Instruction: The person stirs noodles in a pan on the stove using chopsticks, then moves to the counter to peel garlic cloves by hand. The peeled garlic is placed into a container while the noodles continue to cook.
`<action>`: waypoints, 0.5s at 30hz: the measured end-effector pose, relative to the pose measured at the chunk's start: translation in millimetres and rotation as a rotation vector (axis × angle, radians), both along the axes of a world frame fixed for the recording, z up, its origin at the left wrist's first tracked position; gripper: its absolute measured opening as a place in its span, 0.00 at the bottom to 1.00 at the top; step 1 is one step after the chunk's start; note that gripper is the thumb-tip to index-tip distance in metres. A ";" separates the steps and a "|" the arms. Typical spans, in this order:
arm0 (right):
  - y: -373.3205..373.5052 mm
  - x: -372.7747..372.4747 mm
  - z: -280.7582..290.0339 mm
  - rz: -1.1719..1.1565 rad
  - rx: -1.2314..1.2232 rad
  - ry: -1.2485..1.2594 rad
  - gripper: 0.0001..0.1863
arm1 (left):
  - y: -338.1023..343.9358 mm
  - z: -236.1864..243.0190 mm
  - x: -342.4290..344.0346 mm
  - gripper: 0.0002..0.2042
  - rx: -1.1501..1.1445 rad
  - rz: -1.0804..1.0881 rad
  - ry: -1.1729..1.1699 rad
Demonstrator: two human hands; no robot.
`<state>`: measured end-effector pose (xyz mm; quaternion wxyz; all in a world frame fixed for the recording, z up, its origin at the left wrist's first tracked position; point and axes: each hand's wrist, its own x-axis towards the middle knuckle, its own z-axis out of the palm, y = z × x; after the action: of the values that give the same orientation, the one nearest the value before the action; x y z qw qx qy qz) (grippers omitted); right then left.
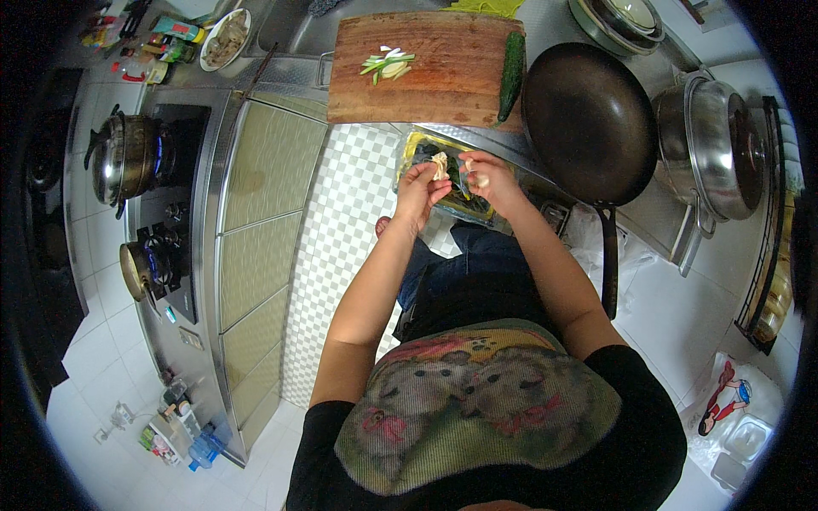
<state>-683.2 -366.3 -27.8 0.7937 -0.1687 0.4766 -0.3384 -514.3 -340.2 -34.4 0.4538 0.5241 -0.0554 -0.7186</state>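
Note:
My left hand point(417, 189) is closed on a pale, papery piece point(440, 166) that looks like garlic with loose skin. My right hand point(495, 180) has its fingers curled round a small whitish piece point(479, 180), which looks like a garlic clove. Both hands are held low, a little apart, over a bin point(464, 203) with a yellow rim and dark contents. Just beyond it a wooden cutting board point(443, 72) lies across the sink. Sliced green and white scallion point(390, 65) rests on the board, and a cucumber point(511, 75) lies along its right edge.
A large dark frying pan point(588, 123) sits right of the board, its handle pointing toward me. Beyond it stands a lidded steel pot point(711, 149). To the left, a pot point(123, 159) and a small pan point(134, 271) sit on the stove. A bowl point(226, 40) is at the back left.

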 end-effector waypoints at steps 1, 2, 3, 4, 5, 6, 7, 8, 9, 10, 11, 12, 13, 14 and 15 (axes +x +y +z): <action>0.0 0.6 -0.6 -0.033 0.024 0.003 0.14 | 0.0 -1.0 0.7 0.07 0.003 0.006 0.000; 0.1 0.1 -1.6 -0.070 0.049 0.008 0.14 | -0.5 0.5 -0.4 0.07 -0.006 0.001 -0.014; 0.5 -0.3 -3.1 -0.106 0.073 0.012 0.14 | -0.5 2.2 -1.9 0.07 -0.015 -0.004 -0.027; 1.3 1.3 -6.5 -0.027 -0.096 0.192 0.15 | -0.7 3.5 -3.5 0.07 -0.024 -0.009 -0.041; 2.3 5.9 -9.1 0.055 -0.265 0.371 0.15 | 0.1 1.5 -4.4 0.06 -0.039 -0.021 -0.071; 3.1 9.5 -11.1 0.138 -0.434 0.549 0.16 | 1.2 -1.3 -5.4 0.05 -0.054 -0.034 -0.100; 4.5 11.8 -12.8 0.160 -0.495 0.599 0.16 | 2.1 -3.7 -6.7 0.05 -0.069 -0.047 -0.130; 6.4 14.7 -12.4 0.183 -0.558 0.650 0.17 | 2.2 -2.9 -8.3 0.05 -0.073 -0.057 -0.164; 8.1 16.4 -11.8 0.205 -0.620 0.700 0.17 | 2.8 -1.9 -9.9 0.06 -0.077 -0.068 -0.199; 8.8 16.7 -10.7 0.194 -0.653 0.788 0.18 | 3.6 -1.0 -11.8 0.06 -0.081 -0.078 -0.233; 8.5 17.3 -6.3 0.242 -0.638 0.817 0.17 | 4.9 -1.2 -12.9 0.07 -0.103 -0.102 -0.244; 7.6 17.6 -0.4 0.290 -0.623 0.846 0.15 | 6.3 -1.4 -14.2 0.08 -0.124 -0.126 -0.255; 7.5 18.0 2.7 0.338 -0.608 0.875 0.14 | 7.6 -1.7 -16.0 0.08 -0.145 -0.149 -0.265; 8.4 18.2 3.1 0.319 -0.650 0.878 0.13 | 8.9 -2.6 -19.3 0.10 -0.137 -0.145 -0.286; 9.2 18.4 3.4 0.301 -0.692 0.881 0.12 | 10.4 -3.5 -22.6 0.10 -0.166 -0.147 -0.287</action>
<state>-664.8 -357.0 -24.3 0.4583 -0.6093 0.5944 -0.2560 -536.9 -329.8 -37.9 0.4290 0.5768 -0.2169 -0.6605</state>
